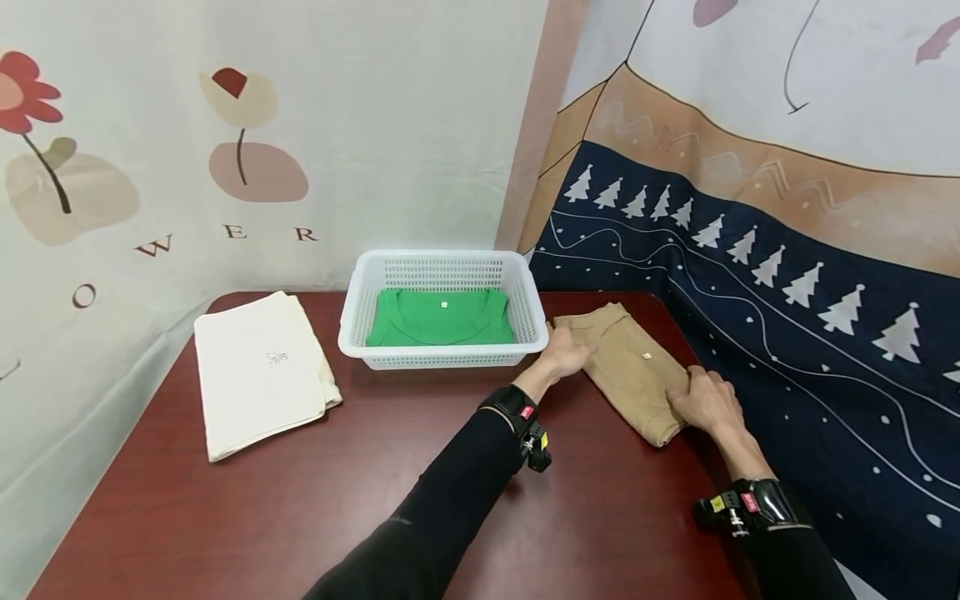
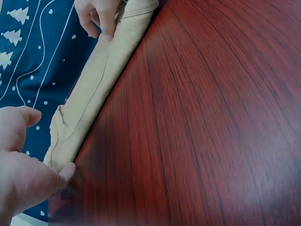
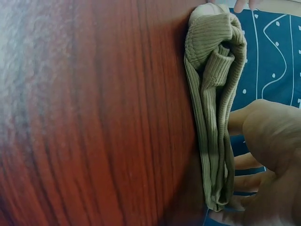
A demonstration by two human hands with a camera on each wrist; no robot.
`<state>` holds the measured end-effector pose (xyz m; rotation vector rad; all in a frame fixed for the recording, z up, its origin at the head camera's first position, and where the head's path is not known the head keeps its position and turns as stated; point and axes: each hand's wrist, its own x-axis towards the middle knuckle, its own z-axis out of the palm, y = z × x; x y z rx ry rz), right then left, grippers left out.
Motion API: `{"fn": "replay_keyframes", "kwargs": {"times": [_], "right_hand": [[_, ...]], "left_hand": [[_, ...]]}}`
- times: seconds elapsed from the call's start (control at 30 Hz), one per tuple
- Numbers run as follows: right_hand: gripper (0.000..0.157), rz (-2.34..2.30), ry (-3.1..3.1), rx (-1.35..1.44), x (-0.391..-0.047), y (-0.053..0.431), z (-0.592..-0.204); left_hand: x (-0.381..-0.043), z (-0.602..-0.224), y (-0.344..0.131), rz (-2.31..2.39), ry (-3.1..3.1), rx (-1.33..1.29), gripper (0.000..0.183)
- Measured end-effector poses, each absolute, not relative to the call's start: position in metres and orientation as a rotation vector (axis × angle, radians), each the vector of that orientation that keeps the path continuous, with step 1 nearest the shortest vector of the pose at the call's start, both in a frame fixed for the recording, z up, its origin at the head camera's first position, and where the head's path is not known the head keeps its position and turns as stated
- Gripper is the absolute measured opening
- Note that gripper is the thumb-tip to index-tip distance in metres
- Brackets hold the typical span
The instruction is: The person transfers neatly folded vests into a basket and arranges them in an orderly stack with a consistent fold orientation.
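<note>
A tan folded shirt (image 1: 626,358) lies slantwise on the table, right of the white basket. My left hand (image 1: 566,352) holds its far left end, thumb low against the edge in the left wrist view. At its near right end my right hand (image 1: 707,402) grips the side, the fingers partly hidden behind the fabric in the right wrist view. Ribbed folded layers (image 3: 214,94) show along the shirt's near end there. Inside the white plastic basket (image 1: 442,362) a green folded shirt (image 1: 442,321) lies flat with its neckline up.
A cream folded cloth (image 1: 255,375) with small dark print lies on the left of the red-brown table (image 1: 420,467). The basket stands near the back edge. A navy curtain with white trees (image 1: 750,333) hangs along the right edge; a pale curtain (image 1: 405,125) closes off the back.
</note>
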<state>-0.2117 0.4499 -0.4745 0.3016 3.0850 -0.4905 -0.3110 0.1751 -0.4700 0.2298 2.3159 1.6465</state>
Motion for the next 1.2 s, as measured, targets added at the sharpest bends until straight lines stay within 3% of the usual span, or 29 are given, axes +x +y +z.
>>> {"fn": "replay_keyframes", "kwargs": {"times": [0.33,0.6,0.9,1.17,1.2], "right_hand": [[0.077,-0.525,3.087,0.349,-0.213,0.443,-0.475],[0.075,-0.516,3.052,0.514,-0.211,0.445,-0.473],[0.031,-0.737,3.084,0.608,-0.203,0.458,-0.471],[0.033,-0.877,3.002,0.619,-0.200,0.464,-0.467],[0.034,-0.880,2.997,0.619,-0.199,0.464,-0.467]], "left_hand": [[-0.295,-0.459,0.172,2.012,2.058,0.092,0.095],[-0.291,-0.457,0.168,1.832,2.065,0.156,0.066],[-0.292,-0.472,0.175,1.893,2.145,0.134,0.053],[-0.298,-0.505,0.195,2.157,2.323,-0.208,0.002],[-0.299,-0.510,0.199,2.189,2.326,-0.254,0.007]]}}
